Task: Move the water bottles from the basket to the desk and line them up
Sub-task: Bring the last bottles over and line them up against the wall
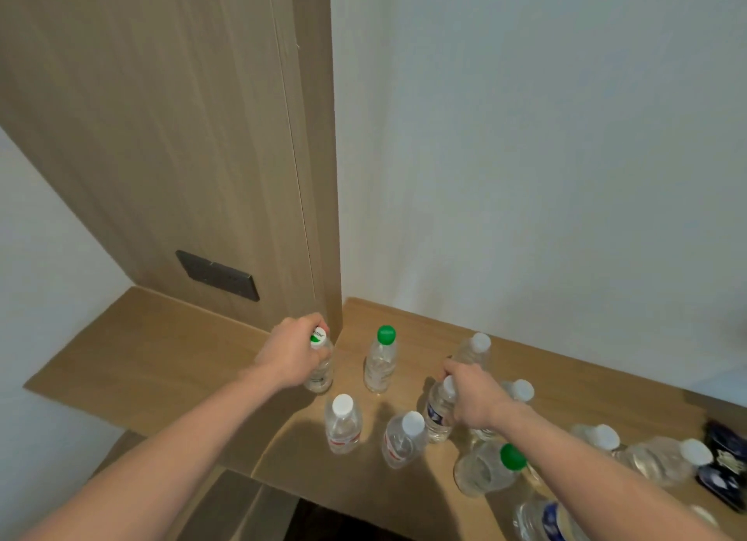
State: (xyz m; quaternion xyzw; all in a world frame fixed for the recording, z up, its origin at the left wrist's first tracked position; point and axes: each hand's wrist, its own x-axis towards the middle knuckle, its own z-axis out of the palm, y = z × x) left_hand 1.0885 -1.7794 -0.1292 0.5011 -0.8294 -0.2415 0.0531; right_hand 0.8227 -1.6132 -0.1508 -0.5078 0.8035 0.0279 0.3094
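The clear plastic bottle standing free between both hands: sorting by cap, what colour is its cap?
Green cap, seen clearly in the head view.

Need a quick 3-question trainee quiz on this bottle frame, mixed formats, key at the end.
1. True or false: the left hand grips a bottle with a white-and-green cap standing on the desk.
2. The right hand holds which bottle?
A. the free-standing green-capped bottle
B. the blue-labelled bottle
C. the red-labelled bottle
3. Fill in: the cap colour of the bottle nearest the right forearm, at the front edge of the desk, is ____.

Key: 1 true; 2 B; 3 green.
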